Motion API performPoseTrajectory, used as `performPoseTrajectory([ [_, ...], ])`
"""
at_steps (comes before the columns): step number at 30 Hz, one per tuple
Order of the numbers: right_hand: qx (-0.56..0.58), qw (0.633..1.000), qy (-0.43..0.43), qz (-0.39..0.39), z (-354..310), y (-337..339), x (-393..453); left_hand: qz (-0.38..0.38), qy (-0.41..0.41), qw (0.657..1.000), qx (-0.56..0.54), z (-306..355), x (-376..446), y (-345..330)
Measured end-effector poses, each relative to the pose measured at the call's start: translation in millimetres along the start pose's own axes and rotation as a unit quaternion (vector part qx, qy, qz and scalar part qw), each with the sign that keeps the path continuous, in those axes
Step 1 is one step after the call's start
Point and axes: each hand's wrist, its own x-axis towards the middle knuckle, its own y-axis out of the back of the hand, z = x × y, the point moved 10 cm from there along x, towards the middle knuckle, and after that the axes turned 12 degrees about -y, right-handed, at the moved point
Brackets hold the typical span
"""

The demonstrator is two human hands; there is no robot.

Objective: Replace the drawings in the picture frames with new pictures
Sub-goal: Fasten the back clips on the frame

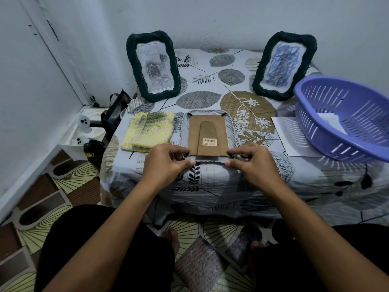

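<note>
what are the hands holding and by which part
Both the left hand and right hand pinch the near edge of the face-down white woven picture frame, at its two near corners.

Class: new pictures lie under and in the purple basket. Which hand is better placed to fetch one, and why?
The right hand. The purple basket and the white sheet under it lie on its side of the face-down frame; the left hand would have to cross over.
</note>
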Motion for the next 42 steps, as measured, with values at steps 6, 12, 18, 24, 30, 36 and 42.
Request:
performPoseTrajectory([
  [6,0.014,1.000,-0.002,-0.001,0,1,-1,-0.003,0.020,1.000,-0.024,-4,-2,-1],
  [12,0.013,1.000,0.016,0.004,-2,2,-1,-0.003,0.011,1.000,-0.009,-1,0,0],
  [18,0.005,1.000,0.018,0.008,-2,3,0,-0.008,-0.014,1.000,0.017,4,1,2],
  [24,0.004,1.000,0.015,0.010,-1,4,0,-0.018,-0.048,0.998,0.044,10,2,3],
  [30,0.001,1.000,0.014,0.004,-1,3,0,-0.022,-0.064,0.996,0.054,10,4,3],
  [36,-0.003,1.000,0.021,0.005,-2,3,0,-0.027,-0.071,0.995,0.065,13,4,3],
  [42,-0.006,1.000,0.030,0.005,-3,4,2,-0.029,-0.083,0.993,0.082,20,2,6],
])
